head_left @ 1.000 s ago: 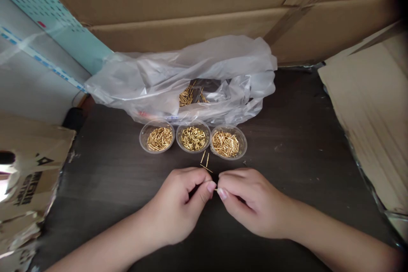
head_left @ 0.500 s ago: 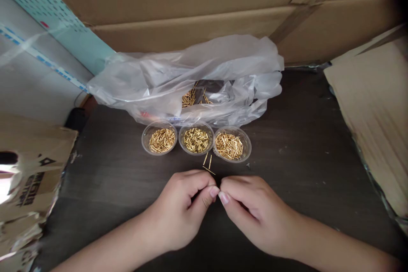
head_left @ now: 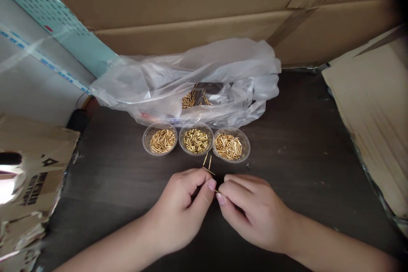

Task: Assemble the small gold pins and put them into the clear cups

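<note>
Dark table (head_left: 296, 170): plastic bag (head_left: 191, 68) by far edge, three tubs (head_left: 147, 139) in front, loose gold pins (head_left: 210, 162) toward near edge.

1. A thin gold piece (head_left: 216, 191) is pinched between the left hand (head_left: 188, 208), at its 8 o'clock, and the right hand (head_left: 255, 208), at 4.
2. Three loose gold pins (head_left: 210, 162) lie near 12 o'clock, one crosswise.
3. Clear cups of gold bits stand in a row: left cup (head_left: 146, 141) at 10 to 11, middle cup (head_left: 181, 139) at 11, right cup (head_left: 246, 145) at 1.
4. Beyond them, around 11 to 12, a crumpled plastic bag (head_left: 159, 80) shows more gold pins.
</note>
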### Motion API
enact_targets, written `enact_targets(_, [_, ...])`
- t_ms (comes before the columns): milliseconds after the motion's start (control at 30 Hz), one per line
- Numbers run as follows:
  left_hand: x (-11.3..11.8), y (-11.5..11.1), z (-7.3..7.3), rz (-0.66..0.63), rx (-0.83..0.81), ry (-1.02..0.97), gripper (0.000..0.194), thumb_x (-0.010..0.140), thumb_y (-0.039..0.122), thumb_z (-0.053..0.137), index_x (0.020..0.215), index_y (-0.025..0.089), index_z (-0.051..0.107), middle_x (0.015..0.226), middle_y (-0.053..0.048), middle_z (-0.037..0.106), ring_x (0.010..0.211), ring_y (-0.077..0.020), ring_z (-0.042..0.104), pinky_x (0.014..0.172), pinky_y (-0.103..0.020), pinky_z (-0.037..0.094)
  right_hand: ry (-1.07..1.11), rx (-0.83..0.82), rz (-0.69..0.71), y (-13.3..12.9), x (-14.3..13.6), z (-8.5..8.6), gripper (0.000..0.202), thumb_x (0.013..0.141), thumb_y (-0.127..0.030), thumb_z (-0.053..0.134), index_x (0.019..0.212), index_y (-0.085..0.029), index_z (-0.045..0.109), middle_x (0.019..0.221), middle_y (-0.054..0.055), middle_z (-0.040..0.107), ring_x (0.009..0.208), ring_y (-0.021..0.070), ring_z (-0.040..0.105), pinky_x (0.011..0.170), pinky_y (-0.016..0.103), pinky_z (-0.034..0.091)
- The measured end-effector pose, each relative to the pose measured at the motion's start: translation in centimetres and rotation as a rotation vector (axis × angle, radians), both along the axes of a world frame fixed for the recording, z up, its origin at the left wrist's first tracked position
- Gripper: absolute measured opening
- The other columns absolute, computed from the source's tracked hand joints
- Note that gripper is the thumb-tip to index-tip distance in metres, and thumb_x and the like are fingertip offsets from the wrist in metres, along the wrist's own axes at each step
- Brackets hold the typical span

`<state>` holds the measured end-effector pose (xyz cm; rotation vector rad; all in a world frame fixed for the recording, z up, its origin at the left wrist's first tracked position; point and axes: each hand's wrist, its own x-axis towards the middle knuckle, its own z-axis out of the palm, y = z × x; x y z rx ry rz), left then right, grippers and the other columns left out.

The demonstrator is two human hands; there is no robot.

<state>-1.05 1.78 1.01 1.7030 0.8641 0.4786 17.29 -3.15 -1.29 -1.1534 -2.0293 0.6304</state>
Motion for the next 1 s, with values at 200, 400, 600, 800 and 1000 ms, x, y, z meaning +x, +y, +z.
enact_targets(200, [0.10, -0.24, -0.11, 0.017, 0.027, 0.027, 0.037, 0.104, 0.027, 0.046, 0.068, 0.016, 0.047, 0.063, 0.003, 0.048, 0.059, -0.0089, 0.042, 0.056, -0.022, 0.034, -0.062, 0.092, -0.021, -0.37, -0.04, -0.04, 0.027, 0.098, -0.012, 0.046, 0.073, -0.018, 0.050, 0.067, -0.001, 0.046, 0.062, 0.0121, 0.041, 0.060, 0.028, 0.036])
enact_targets(400, [0.07, 0.08, -0.12, 0.005, 0.026, -0.007, 0.037, 0.104, 0.025, 0.044, 0.068, 0.016, 0.045, 0.063, 0.004, 0.046, 0.058, -0.0088, 0.040, 0.056, -0.021, 0.033, -0.033, 0.035, -0.004, -0.27, -0.06, 0.25, 0.023, 0.098, -0.014, 0.047, 0.076, -0.017, 0.053, 0.068, -0.001, 0.047, 0.062, 0.0119, 0.043, 0.060, 0.028, 0.037])
enact_targets(600, [-0.02, 0.01, -0.19, -0.004, 0.027, 0.001, 0.037, 0.104, 0.026, 0.045, 0.069, 0.015, 0.050, 0.064, 0.003, 0.048, 0.060, -0.0095, 0.043, 0.058, -0.022, 0.034, -0.009, 0.023, 0.014, -0.10, -0.11, 0.24, 0.025, 0.095, -0.008, 0.044, 0.072, -0.019, 0.044, 0.066, -0.003, 0.041, 0.059, 0.0108, 0.037, 0.057, 0.028, 0.032])
enact_targets(800, [0.00, 0.24, -0.15, -0.027, 0.008, -0.030, 0.036, 0.104, 0.026, 0.046, 0.071, 0.015, 0.054, 0.065, 0.003, 0.050, 0.061, -0.0097, 0.046, 0.059, -0.022, 0.036, -0.024, 0.020, -0.013, -0.40, -0.25, 0.10, 0.025, 0.096, -0.007, 0.043, 0.074, -0.019, 0.043, 0.067, -0.003, 0.043, 0.060, 0.0113, 0.039, 0.057, 0.028, 0.034])
enact_targets(1000, [-0.06, 0.28, -0.18, -0.045, 0.042, -0.050, 0.037, 0.104, 0.025, 0.047, 0.068, 0.015, 0.050, 0.063, 0.003, 0.048, 0.060, -0.0098, 0.046, 0.059, -0.022, 0.035, -0.036, 0.030, -0.006, -0.86, -0.44, -0.19, 0.023, 0.096, -0.007, 0.042, 0.077, -0.019, 0.046, 0.070, -0.001, 0.047, 0.063, 0.0125, 0.043, 0.060, 0.028, 0.037])
